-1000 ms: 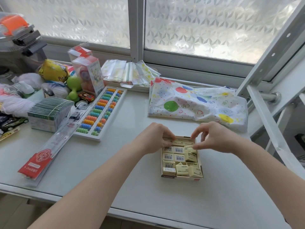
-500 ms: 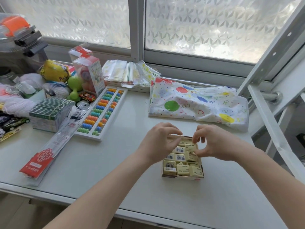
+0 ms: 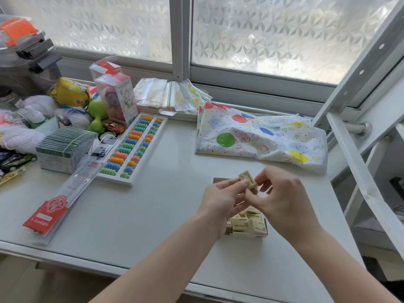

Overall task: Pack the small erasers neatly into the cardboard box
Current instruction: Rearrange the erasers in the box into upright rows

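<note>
Eraser [image 3: 247,179] lifted above box [image 3: 244,235] | left hand [image 3: 220,201] and right hand [image 3: 282,201] both pinch it | step: turning one piece (likely a misfit) | box on table [image 3: 153,215], nearly full | next: find the gap, press it flat.

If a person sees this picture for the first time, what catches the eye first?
Two hands meet over the cardboard box near the table's front: the left hand and right hand pinch one cream eraser between them. Behind lies a balloon-print bag, and to the left a colourful abacus.
</note>
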Motion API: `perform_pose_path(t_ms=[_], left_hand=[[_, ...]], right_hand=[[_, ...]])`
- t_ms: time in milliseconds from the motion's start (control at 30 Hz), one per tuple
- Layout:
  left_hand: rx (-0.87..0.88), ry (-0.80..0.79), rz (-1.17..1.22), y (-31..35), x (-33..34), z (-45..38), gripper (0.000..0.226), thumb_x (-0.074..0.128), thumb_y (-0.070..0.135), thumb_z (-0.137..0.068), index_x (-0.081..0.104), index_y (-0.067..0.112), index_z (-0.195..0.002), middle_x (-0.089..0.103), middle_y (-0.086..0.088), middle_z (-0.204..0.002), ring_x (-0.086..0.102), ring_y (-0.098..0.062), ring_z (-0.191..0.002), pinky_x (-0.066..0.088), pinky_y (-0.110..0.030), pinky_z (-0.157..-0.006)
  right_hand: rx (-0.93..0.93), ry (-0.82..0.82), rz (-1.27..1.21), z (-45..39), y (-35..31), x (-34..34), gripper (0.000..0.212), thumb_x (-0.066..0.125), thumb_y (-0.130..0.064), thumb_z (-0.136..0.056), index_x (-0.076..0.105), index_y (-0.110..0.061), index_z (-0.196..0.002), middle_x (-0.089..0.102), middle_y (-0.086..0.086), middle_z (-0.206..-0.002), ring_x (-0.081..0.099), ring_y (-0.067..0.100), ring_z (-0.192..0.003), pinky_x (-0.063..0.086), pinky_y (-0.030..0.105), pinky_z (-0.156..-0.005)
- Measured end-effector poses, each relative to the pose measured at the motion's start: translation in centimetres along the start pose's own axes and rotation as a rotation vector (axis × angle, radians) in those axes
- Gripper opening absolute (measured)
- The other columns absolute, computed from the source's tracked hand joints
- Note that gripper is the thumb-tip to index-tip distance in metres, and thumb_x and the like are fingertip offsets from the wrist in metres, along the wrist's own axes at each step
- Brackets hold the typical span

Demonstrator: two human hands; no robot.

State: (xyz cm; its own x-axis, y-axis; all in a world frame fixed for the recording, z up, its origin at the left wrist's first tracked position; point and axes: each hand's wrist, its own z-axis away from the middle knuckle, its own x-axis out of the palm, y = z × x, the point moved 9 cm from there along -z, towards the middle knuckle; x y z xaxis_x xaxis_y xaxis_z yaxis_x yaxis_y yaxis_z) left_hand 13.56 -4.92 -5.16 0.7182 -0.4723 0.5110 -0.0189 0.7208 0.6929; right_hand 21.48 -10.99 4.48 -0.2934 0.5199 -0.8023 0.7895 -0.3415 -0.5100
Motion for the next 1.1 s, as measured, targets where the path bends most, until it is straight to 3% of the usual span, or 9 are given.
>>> perform_pose_path(t_ms=[167,267,400,533,633,667,767,867,1100], left_hand=[[0.082,-0.112,-0.378,2.4,-0.3,-0.4,0.018,0.062,0.011,-0.087,0.069,0.002,-0.101,0.069,-0.009,-0.079,0.067,-0.010,-0.062,0.058,-0.023,-0.066],[0.125,-0.192,-0.574,3.5,0.6,-0.2,0.014,0.066,0.014,-0.085,0.073,0.006,-0.093,0.069,-0.006,-0.071,0.066,-0.007,-0.060,0.057,-0.023,-0.071],[0.241,-0.092,-0.705,5.8,-0.1,-0.5,0.011,0.069,0.016,-0.083,0.074,0.008,-0.090,0.071,-0.002,-0.068,0.068,-0.009,-0.062,0.057,-0.024,-0.071],[0.556,0.003,-1.462,7.5,0.7,-0.1,0.017,0.064,0.017,-0.081,0.074,0.017,-0.094,0.072,0.001,-0.086,0.065,-0.013,-0.083,0.056,-0.032,-0.080],[0.539,-0.045,-1.800,5.6,2.0,-0.6,0.021,0.061,0.020,-0.082,0.072,0.021,-0.099,0.068,0.000,-0.099,0.058,-0.017,-0.097,0.047,-0.028,-0.077],[0.524,-0.050,-1.854,5.1,2.2,-0.9,0.019,0.062,0.021,-0.082,0.073,0.021,-0.098,0.068,-0.001,-0.098,0.058,-0.019,-0.098,0.047,-0.029,-0.075],[0.483,-0.055,-1.937,4.8,2.7,-2.1,0.017,0.068,0.026,-0.079,0.073,0.020,-0.094,0.068,-0.004,-0.098,0.060,-0.023,-0.096,0.049,-0.032,-0.073],[0.467,-0.116,-2.005,4.9,3.2,-2.6,0.021,0.073,0.031,-0.077,0.073,0.022,-0.096,0.068,-0.004,-0.101,0.060,-0.023,-0.097,0.040,-0.028,-0.068],[0.549,-0.236,-1.975,4.2,4.6,-2.1,0.022,0.063,0.024,-0.079,0.071,0.025,-0.100,0.064,-0.002,-0.100,0.057,-0.024,-0.098,0.043,-0.032,-0.078]], right_hand=[[-0.113,-0.402,-0.151,-1.4,-0.5,0.3,0.060,0.073,-0.017,-0.072,0.050,-0.036,-0.125,0.049,-0.029,-0.119,0.052,-0.004,-0.107,0.048,0.016,-0.085],[-0.273,-0.509,0.109,-1.8,-1.7,1.0,0.036,0.067,-0.019,-0.078,0.064,-0.036,-0.110,0.060,-0.027,-0.106,0.054,-0.005,-0.094,0.043,0.014,-0.085],[-0.208,-0.482,0.161,-3.0,-0.8,1.4,0.013,0.067,-0.024,-0.076,0.069,-0.027,-0.089,0.065,-0.013,-0.081,0.058,0.010,-0.085,0.052,0.035,-0.080],[-0.097,-0.539,0.367,-3.1,1.0,3.2,0.015,0.067,-0.027,-0.076,0.069,-0.022,-0.090,0.056,-0.007,-0.087,0.048,0.012,-0.089,0.047,0.031,-0.082],[-0.066,-0.610,0.503,-2.6,1.1,5.1,0.010,0.063,-0.019,-0.077,0.064,-0.018,-0.087,0.050,-0.003,-0.089,0.053,0.018,-0.093,0.046,0.029,-0.076],[-0.065,-0.619,0.536,-2.5,0.9,5.5,0.004,0.061,-0.014,-0.077,0.060,-0.016,-0.081,0.048,-0.002,-0.087,0.053,0.020,-0.092,0.044,0.029,-0.072],[-0.073,-0.640,0.576,-2.6,0.6,6.5,0.029,0.052,0.001,-0.075,0.037,-0.017,-0.058,0.040,0.000,-0.075,0.049,0.024,-0.079,0.040,0.030,-0.065],[-0.054,-0.662,0.578,-2.9,0.8,7.0,0.037,0.051,0.004,-0.074,0.031,-0.020,-0.054,0.032,-0.001,-0.067,0.045,0.024,-0.074,0.036,0.030,-0.062],[0.109,-0.609,0.340,-3.6,2.2,3.8,0.004,0.067,-0.015,-0.072,0.064,-0.013,-0.070,0.060,0.003,-0.076,0.058,0.019,-0.066,0.039,0.021,-0.043]])
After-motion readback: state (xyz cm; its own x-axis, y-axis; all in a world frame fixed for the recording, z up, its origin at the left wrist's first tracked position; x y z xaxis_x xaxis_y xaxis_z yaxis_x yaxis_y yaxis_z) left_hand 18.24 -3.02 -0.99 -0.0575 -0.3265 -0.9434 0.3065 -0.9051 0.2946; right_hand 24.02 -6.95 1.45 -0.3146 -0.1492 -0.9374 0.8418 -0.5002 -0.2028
